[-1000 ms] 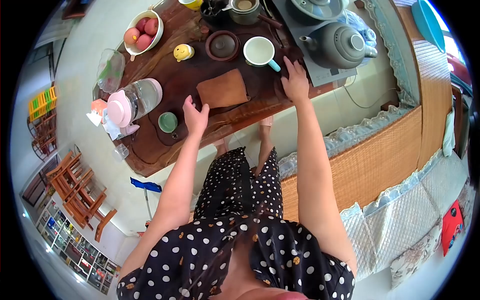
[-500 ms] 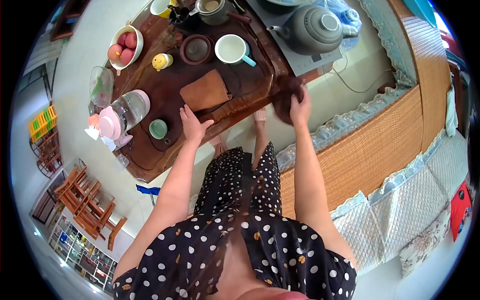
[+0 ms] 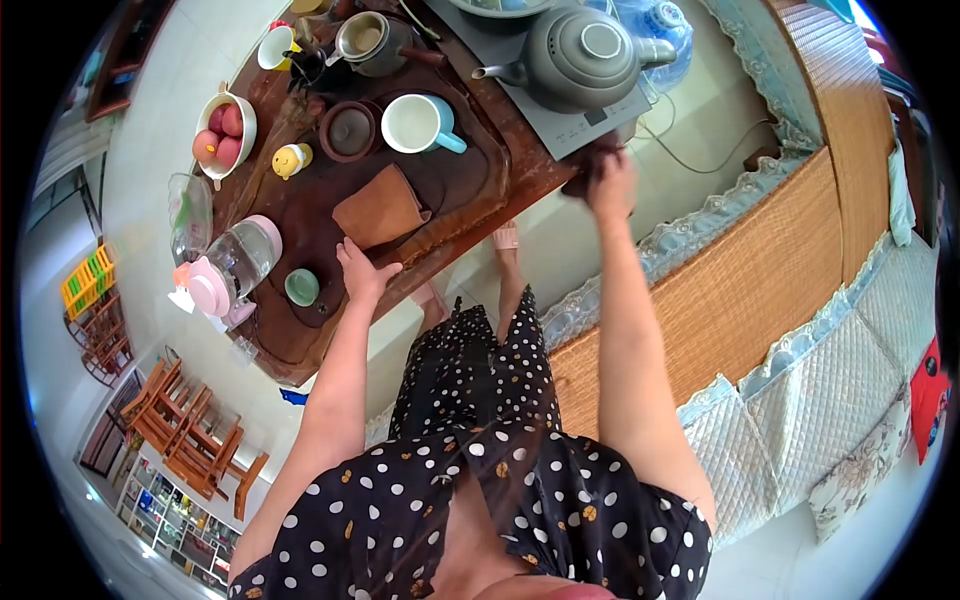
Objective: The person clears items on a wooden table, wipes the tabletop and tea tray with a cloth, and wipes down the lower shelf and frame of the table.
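My right hand [image 3: 612, 187] grips a dark brown cloth [image 3: 578, 184] at the table's right corner, just below the induction cooker. The cloth is bunched and partly hidden by blur and by my fingers. My left hand [image 3: 362, 272] lies on the front edge of the wooden tea table [image 3: 440, 262] with its fingers spread. Its fingertips are close to a flat tan-brown folded piece [image 3: 380, 208], perhaps cloth or leather. A small green cup [image 3: 302, 287] stands to the left of that hand.
A grey kettle [image 3: 580, 60] sits on the induction cooker [image 3: 590, 125]. A white-and-blue mug [image 3: 418, 125], a brown lidded pot [image 3: 350, 132], a yellow figurine [image 3: 291, 160], a bowl of fruit [image 3: 222, 135] and a glass pitcher [image 3: 240, 262] stand on the table. A woven-mat bench [image 3: 700, 300] runs along the right.
My right hand has moved the dark cloth up along the table's right side toward the cooker. My left hand stays at the front edge. The whole view has shifted slightly.
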